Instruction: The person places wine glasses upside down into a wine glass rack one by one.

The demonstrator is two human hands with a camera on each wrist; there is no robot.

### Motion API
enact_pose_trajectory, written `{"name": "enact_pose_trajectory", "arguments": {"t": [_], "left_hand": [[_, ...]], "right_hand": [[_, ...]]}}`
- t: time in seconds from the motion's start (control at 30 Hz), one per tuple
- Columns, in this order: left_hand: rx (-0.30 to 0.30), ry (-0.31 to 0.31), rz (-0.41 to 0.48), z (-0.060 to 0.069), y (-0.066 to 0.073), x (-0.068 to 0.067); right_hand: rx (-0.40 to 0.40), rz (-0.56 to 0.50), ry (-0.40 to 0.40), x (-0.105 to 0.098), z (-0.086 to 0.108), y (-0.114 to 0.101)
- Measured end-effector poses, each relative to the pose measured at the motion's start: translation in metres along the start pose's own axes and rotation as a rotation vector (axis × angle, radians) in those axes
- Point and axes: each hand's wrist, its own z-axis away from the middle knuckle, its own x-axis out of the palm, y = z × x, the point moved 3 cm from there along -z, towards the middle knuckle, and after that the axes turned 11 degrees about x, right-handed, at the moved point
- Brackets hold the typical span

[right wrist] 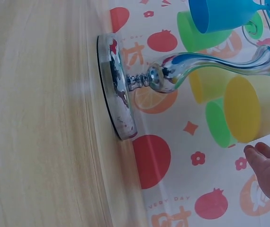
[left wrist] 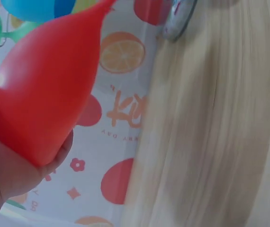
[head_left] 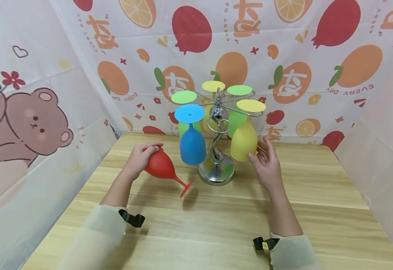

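Observation:
A red plastic wine glass point(head_left: 161, 165) is tilted over the table, its foot pointing down and to the right. My left hand point(head_left: 141, 159) grips it around the bowl near the rim, and the left wrist view shows the red bowl point(left wrist: 47, 85) against the palm. My right hand point(head_left: 266, 165) is at the lower right side of a yellow wine glass point(head_left: 244, 140), thumb and fingers spread around it. That glass hangs upside down from a chrome rack point(head_left: 218, 148). In the right wrist view the fingertips point(right wrist: 251, 152) are close to the yellow rim; contact is unclear.
A blue wine glass point(head_left: 192, 144) hangs on the rack's front left. Behind it are green and yellow glasses, including one with a light green foot point(head_left: 184, 97). The rack's round base point(head_left: 216, 176) stands on the wooden table point(head_left: 196, 232), before a fruit-print cloth point(head_left: 196, 60).

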Motion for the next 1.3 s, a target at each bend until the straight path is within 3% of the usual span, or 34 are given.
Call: {"name": "enact_pose_trajectory", "arguments": {"t": [0.37, 0.63, 0.87, 1.03, 1.3], "left_hand": [[-0.1, 0.098, 0.426, 0.027, 0.007, 0.021], [-0.081, 0.099, 0.711, 0.039, 0.025, 0.028], [-0.032, 0.114, 0.853, 0.049, 0.049, 0.037], [0.004, 0.11, 0.949, 0.055, 0.065, 0.047], [-0.008, 0.127, 1.022, 0.06, 0.086, 0.063]], "right_hand": [[-0.013, -0.022, 0.058, -0.001, 0.002, -0.001], [-0.026, -0.046, 0.094, -0.001, 0.002, -0.001], [0.009, -0.009, 0.033, 0.002, -0.002, 0.003], [0.01, 0.021, 0.034, 0.003, -0.001, 0.003], [-0.009, 0.04, 0.043, 0.005, 0.0, 0.002]]}}
